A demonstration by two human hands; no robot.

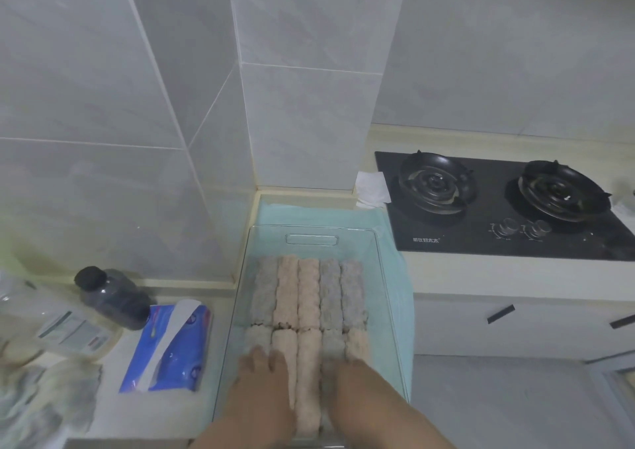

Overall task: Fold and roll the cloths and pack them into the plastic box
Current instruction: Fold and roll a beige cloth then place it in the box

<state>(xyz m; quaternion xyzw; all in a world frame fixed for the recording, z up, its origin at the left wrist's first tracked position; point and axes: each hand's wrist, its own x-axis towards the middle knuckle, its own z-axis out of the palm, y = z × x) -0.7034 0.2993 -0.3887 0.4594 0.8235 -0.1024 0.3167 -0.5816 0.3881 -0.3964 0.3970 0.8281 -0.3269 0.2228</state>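
On the pale counter (pixel 446 277), the clear rectangular plastic box (pixel 268 242) held two rows of rolled pink and grey cloths (pixel 309 290). The left hand (pixel 264 366) pressed flat on the near row; the right hand (pixel 350 373) lay beside it, its fingers too blurred to judge.

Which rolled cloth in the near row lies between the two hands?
The middle pink roll, third from either side; the left hand and right hand flank it.
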